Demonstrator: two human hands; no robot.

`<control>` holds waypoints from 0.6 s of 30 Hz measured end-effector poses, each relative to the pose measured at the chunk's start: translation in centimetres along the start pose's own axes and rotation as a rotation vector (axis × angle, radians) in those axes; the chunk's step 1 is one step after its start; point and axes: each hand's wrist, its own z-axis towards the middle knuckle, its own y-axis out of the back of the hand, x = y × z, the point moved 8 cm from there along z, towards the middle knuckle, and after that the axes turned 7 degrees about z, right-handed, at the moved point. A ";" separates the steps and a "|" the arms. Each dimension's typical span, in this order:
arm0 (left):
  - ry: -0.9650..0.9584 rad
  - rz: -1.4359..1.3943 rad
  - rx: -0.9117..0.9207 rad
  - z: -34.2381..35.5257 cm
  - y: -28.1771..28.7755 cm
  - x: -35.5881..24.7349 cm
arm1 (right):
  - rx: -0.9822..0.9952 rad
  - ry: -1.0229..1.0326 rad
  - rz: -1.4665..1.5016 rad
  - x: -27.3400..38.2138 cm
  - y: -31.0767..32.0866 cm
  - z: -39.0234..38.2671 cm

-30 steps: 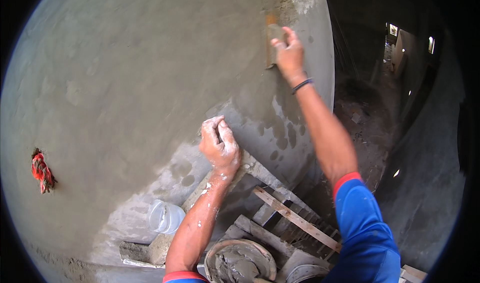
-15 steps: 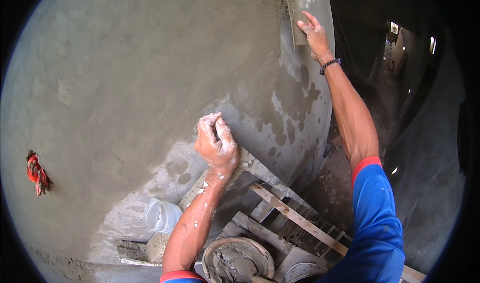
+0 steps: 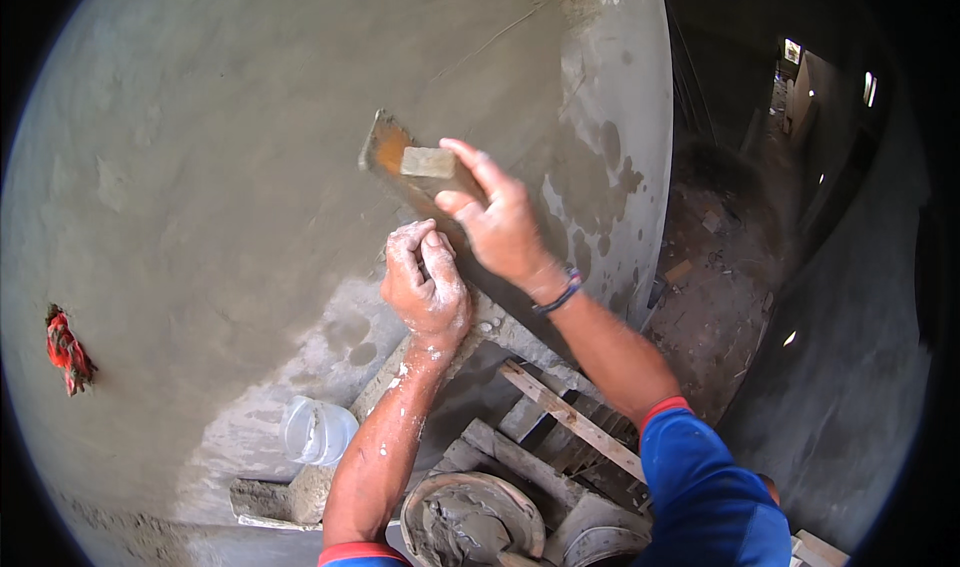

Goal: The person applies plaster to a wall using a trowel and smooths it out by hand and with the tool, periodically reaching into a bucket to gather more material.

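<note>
My right hand (image 3: 500, 227) grips a plastering trowel (image 3: 428, 164) with a block handle and a mortar-smeared, orange-stained plate, held over the plastered wall (image 3: 220, 167) just above my other hand. My left hand (image 3: 425, 287), dusted white, is closed in a fist at the middle, over a mortar-covered board edge (image 3: 525, 332); what its fingers hold is hidden. Below, at the bottom, stands a round tub (image 3: 450, 522) of wet grey mortar. The trowel and right hand are slightly blurred.
A translucent container (image 3: 318, 430) and a mortar-crusted trough (image 3: 275, 504) sit lower left. A red rag (image 3: 68, 352) sticks out of the wall at left. Wooden planks (image 3: 570, 417) lie below. Right of the wall edge is a dim passage with a debris-strewn floor (image 3: 715, 297).
My right hand and the trowel have moved from the wall's upper right edge down and left, close to my left hand. My left hand has shifted slightly left.
</note>
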 end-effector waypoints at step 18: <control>0.027 0.151 -0.303 -1.4 2.1 -0.1 | -0.420 -0.748 0.872 -5.7 2.1 -1.5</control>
